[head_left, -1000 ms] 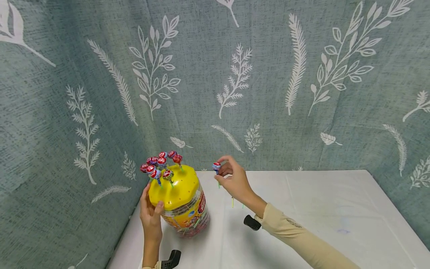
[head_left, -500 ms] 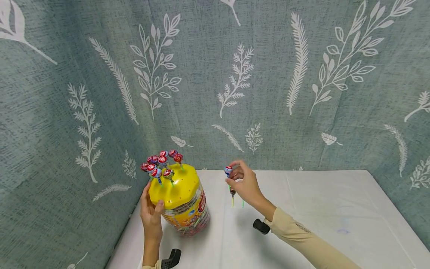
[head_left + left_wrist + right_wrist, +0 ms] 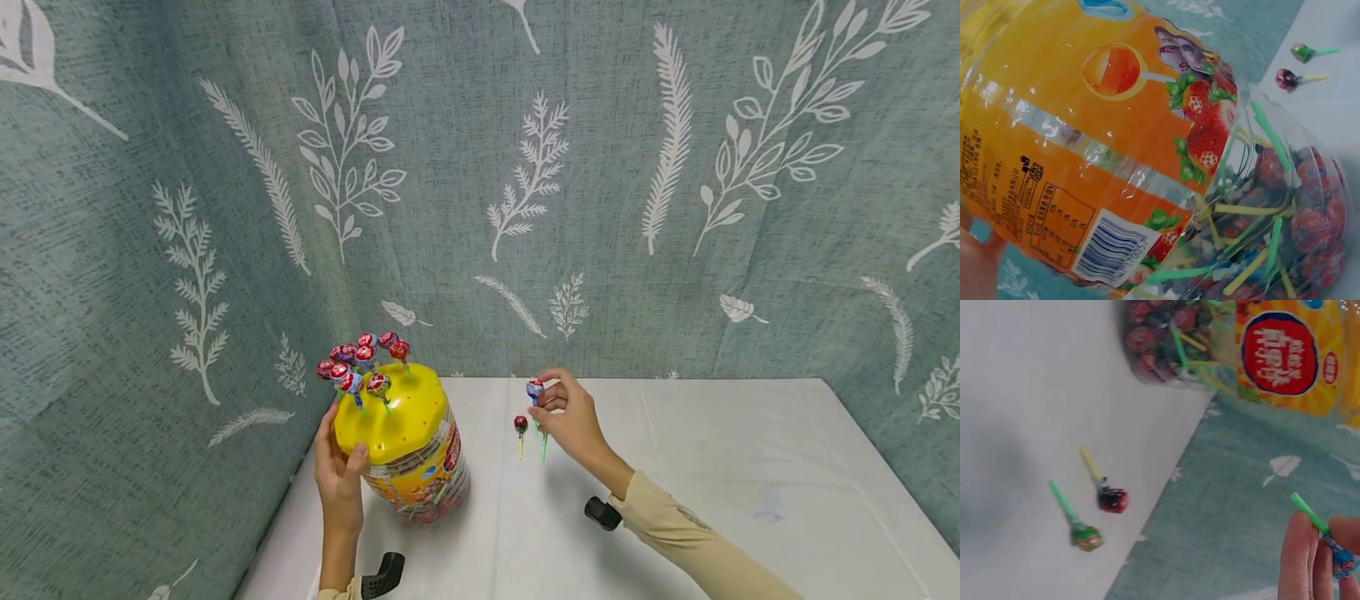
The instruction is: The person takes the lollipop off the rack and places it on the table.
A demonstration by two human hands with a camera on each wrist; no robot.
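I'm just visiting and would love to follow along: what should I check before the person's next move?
1. Right hand gripping the blue lollipop: ok, pinched.
2. Green stick exposed: ok, its end pokes out.
3. Left hand holding the jar: ok, at the yellow lid.
4. Room on the lid: ok, its near part shows bare yellow.
5. Loose lollipops picked up: not ok, a red one and a green one lie apart.
6. Jar's base flat: cannot tell.

Grey-green cloth hangs behind the table and along both sides – lightly creased, printed with white leaves, sprigs and feathery fronds. The tabletop is white, with faint fold lines – and a pale bluish smudge toward the right.
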